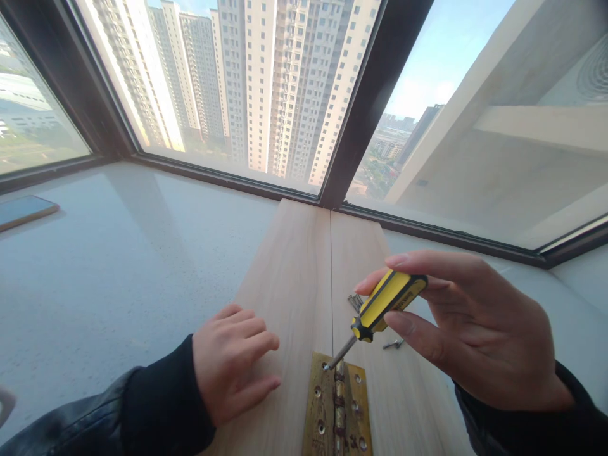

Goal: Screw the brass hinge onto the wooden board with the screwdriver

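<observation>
My right hand (479,323) grips the handle of a yellow and black screwdriver (387,301) between thumb and fingers. The shaft slants down to the left, its tip at a screw (325,367) in the upper left hole of a brass hinge (327,411). The hinge lies opened flat across the seam of two pale wooden boards (289,266); the frame cuts off its lower end. On the left board rests my left hand (237,361), holding nothing, its thumb and fingers apart. Several loose screws (355,303) lie behind the screwdriver, and another screw (393,344) lies under my right hand.
The boards lie on a white speckled sill (142,272) and reach the dark window frame (327,196). A phone (26,210) lies at the far left. Part of a grey curved object (6,405) shows at the lower left edge. Tall buildings stand outside the glass.
</observation>
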Demonstrator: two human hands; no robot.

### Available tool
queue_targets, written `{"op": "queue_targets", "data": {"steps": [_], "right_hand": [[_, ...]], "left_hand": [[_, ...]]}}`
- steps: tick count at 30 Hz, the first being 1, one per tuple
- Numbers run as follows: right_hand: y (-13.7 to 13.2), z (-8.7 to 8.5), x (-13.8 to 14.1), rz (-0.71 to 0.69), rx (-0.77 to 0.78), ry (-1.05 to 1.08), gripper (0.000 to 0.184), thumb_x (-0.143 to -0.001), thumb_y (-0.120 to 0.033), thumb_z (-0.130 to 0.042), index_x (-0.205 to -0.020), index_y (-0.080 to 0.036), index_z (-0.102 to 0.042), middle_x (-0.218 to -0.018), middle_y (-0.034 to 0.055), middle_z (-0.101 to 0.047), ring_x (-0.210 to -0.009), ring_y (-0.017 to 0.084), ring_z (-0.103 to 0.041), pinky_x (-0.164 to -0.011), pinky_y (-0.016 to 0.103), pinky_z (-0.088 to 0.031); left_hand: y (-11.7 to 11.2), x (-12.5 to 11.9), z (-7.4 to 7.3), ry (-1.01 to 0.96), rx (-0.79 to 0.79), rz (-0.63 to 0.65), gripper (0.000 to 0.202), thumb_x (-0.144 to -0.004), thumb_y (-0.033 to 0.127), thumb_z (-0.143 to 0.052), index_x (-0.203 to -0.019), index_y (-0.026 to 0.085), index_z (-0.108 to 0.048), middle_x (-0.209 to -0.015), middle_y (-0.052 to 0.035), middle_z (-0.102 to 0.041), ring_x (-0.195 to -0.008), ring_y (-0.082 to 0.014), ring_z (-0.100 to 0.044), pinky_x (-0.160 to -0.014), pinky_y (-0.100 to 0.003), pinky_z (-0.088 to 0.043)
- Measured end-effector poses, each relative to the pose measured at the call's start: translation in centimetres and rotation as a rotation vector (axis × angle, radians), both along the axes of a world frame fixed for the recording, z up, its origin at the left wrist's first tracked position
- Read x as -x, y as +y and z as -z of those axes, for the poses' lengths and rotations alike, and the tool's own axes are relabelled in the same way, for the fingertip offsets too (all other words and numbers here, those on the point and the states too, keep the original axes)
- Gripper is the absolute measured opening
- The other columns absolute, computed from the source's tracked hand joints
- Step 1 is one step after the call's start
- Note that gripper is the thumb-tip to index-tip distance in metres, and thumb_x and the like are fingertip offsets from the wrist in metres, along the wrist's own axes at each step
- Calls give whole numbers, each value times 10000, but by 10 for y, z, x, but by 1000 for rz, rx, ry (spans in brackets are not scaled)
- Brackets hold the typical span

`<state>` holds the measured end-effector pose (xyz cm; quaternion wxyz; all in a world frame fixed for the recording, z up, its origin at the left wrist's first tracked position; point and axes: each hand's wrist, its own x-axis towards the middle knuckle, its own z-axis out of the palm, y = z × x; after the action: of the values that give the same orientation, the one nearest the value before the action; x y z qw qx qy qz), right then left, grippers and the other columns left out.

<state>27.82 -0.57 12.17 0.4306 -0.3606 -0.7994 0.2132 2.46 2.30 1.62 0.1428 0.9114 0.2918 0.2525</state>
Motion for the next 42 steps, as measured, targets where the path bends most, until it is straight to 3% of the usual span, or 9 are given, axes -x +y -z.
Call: {"op": "queue_targets", "data": {"steps": [3,6,10,13,18,27,35,42], "right_hand": [[-1,0,0,-6,-17,-18,453,-797,-59,-585,-1192,-245,-462,-977,53,-559,-840,194,-576,-667,346,-557],[-1,0,0,1,-17,-29,446,-802,-71,-582,-1192,-253,-463,-983,57,-556,-842,197,-571,-671,356,-549],[2,0,-1,-11,-18,-45,452,-801,-83,-592,-1194,-262,-460,-977,51,-557,-838,185,-570,-685,337,-544],[2,-1,-1,-13,-25,-52,452,-802,-88,-592,-1194,-267,-458,-979,49,-556,-836,182,-569,-679,328,-541],[1,-3,0,-14,-32,-64,445,-805,-91,-586,-1192,-270,-461,-966,46,-556,-835,188,-571,-665,329,-540],[-1,-4,3,-26,-94,-72,450,-801,-92,-589,-1203,-248,-460,-996,43,-541,-864,177,-573,-695,293,-541],[-6,-3,4,-33,-136,-92,419,-807,-107,-585,-1187,-224,-456,-975,36,-548,-843,154,-567,-691,269,-522],[-7,-7,6,-58,-184,-156,387,-810,-85,-567,-1175,-152,-458,-1008,34,-557,-781,100,-558,-703,224,-506]], "left_hand": [[0,-24,-11,74,76,45,253,-675,374,-610,-854,200,-566,-708,-10,-545,-661,-172,-454,-615,-307,-252],[-2,-44,-17,29,204,39,298,-621,382,-654,-856,214,-583,-735,1,-557,-686,-173,-464,-613,-299,-263],[-3,-55,-10,-55,308,-11,239,-609,308,-670,-822,215,-616,-704,2,-540,-682,-163,-443,-624,-294,-277],[-1,-58,0,-86,326,28,160,-642,287,-649,-790,227,-641,-690,-4,-539,-676,-157,-444,-623,-291,-277],[1,-60,9,-103,268,88,77,-724,260,-580,-746,227,-645,-682,-13,-543,-673,-148,-438,-596,-283,-257],[-1,-63,-5,61,70,98,101,-777,256,-521,-722,178,-553,-748,-22,-541,-711,-160,-424,-611,-304,-266],[0,-60,3,-38,49,117,113,-787,241,-509,-736,172,-583,-732,-40,-536,-707,-158,-434,-636,-297,-313],[0,-59,3,-11,47,161,121,-796,219,-488,-753,165,-588,-744,-51,-536,-741,-172,-455,-658,-303,-351]]}}
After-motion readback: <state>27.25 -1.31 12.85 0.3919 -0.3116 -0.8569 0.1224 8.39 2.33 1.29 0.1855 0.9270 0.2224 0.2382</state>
